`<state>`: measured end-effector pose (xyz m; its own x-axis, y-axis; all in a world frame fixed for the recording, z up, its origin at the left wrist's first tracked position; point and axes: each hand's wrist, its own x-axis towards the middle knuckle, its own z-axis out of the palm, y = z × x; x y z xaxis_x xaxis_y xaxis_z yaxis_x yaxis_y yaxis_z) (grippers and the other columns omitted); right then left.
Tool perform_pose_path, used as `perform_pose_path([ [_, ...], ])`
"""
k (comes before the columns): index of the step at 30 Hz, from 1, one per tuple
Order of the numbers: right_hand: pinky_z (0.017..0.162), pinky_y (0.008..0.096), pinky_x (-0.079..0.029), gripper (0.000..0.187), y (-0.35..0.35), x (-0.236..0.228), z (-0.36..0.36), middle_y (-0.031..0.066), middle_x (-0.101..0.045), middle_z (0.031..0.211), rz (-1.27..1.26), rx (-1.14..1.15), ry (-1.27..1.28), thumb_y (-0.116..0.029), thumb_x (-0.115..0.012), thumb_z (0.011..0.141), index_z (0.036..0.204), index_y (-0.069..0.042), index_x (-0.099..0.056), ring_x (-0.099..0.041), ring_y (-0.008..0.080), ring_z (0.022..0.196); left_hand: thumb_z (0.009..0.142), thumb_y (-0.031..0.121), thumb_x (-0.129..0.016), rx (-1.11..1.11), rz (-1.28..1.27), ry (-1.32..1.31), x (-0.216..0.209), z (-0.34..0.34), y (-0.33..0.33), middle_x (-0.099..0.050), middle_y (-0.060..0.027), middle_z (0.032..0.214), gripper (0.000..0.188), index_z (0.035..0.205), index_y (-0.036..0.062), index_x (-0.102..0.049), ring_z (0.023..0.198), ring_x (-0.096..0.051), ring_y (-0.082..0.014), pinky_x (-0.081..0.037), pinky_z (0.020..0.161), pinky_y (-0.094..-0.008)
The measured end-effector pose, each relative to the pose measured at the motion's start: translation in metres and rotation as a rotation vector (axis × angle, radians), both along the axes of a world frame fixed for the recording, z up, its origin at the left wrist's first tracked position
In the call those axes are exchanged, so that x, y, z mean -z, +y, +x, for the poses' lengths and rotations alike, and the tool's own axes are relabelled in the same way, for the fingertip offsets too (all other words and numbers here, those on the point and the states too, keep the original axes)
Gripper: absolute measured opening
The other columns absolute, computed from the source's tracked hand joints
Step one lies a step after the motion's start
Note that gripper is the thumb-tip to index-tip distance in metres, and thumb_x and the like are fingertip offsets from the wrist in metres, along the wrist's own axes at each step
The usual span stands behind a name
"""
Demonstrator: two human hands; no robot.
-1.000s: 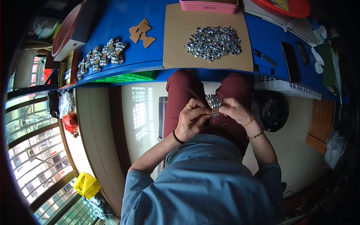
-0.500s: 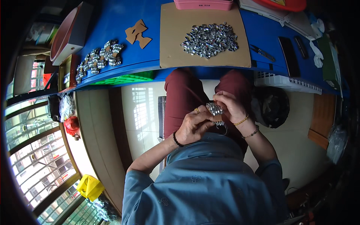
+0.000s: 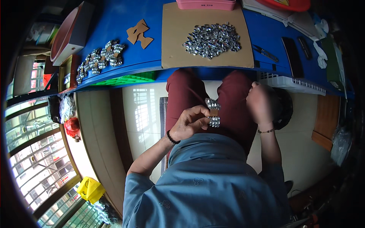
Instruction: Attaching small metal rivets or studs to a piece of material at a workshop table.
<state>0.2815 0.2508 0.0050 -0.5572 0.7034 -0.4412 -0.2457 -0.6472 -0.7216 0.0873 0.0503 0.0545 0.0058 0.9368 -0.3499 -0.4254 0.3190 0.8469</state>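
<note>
Left hand (image 3: 189,124) pinches one beaded card (image 3: 214,113) over the lap (image 3: 185,91) — both ends covered — while the right hand (image 3: 261,104) blurs near the knee, its grip untellable; wrapped cards (image 3: 97,63) look done, bare cards (image 3: 134,35) and loose beads (image 3: 213,40) remain.

Daylight pours through the barred window (image 3: 42,152), nearly washing out its panes, and leaves striped glare on the floor (image 3: 143,112) by the desk's (image 3: 114,24) near edge, which bows with lens distortion. The beads (image 3: 213,41) glint crisply; the right hand (image 3: 261,104) is blurred. Black vignetting swallows the corners.
</note>
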Motion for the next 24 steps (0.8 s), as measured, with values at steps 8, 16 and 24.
perform_pose_path([
  [8, 0.043, 0.0186, -0.034, 0.009, -0.010, -0.019, -0.020, -0.0051, -0.043, 0.056, 0.247, -0.286, -0.274, -0.017, -0.051, 0.088, 0.085, -0.008, -0.053, -0.034, 0.0019, 0.041, 0.068, -0.006, -0.063, 0.185, 0.811, 1.086, -0.028, 0.007, 0.010, -0.056, -0.0114, 0.094, 0.027, 0.093, 0.0012, -0.055, 0.075, -0.059, -0.0224, -0.050, 0.062, -0.0287],
  [16, 0.044, 0.0239, -0.041, 0.007, -0.053, -0.076, -0.038, 0.0046, -0.056, 0.058, 1.161, -0.659, -0.152, -0.005, -0.058, 0.079, 0.084, -0.002, -0.055, -0.054, 0.0116, 0.047, 0.065, -0.005, -0.063, -0.104, 0.713, 1.148, -0.004, 0.008, 0.001, -0.055, -0.0120, 0.094, 0.023, 0.087, -0.0005, -0.056, 0.076, -0.059, -0.0257, -0.050, 0.056, -0.0315],
  [24, 0.049, 0.0313, -0.047, 0.011, -0.060, -0.079, -0.031, 0.0107, -0.058, 0.059, 1.401, -0.822, -0.274, -0.002, -0.059, 0.072, 0.083, -0.005, -0.057, -0.060, 0.0234, 0.054, 0.061, -0.006, -0.067, -0.179, 0.725, 1.153, 0.004, 0.005, -0.002, -0.057, -0.0127, 0.091, 0.029, 0.085, 0.0025, -0.054, 0.074, -0.061, -0.0238, -0.051, 0.056, -0.0287],
])
